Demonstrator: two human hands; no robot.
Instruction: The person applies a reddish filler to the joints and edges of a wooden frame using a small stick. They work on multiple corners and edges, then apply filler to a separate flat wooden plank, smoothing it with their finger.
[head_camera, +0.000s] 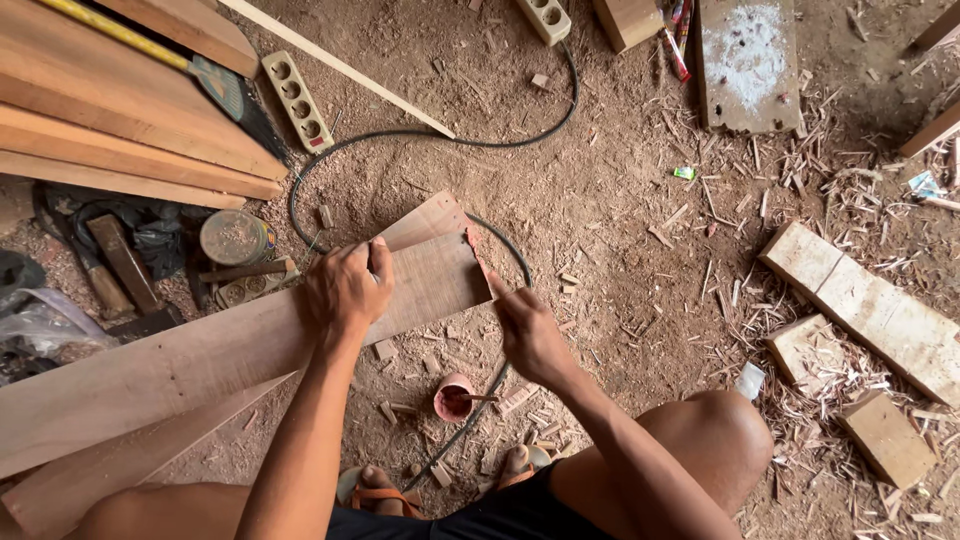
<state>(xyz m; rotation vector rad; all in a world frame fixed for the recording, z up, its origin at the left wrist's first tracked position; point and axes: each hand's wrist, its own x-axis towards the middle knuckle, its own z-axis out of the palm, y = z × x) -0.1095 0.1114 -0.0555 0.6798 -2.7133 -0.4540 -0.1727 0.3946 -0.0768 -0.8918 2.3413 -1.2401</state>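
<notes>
I see my left hand (345, 288) pressed flat on a long wooden plank (200, 365) slanting above the sawdust floor (620, 210); my right hand (527, 335) pinches a reddish piece (478, 255) at its end.

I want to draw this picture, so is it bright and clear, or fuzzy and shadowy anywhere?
In the head view the light is soft and even, with no glare; the left hand on the plank and the right hand at its end look sharp; the sawdust floor is clear too; the darkest patch is the clutter under the stacked boards; straight edges bow slightly near the frame's sides.
</notes>
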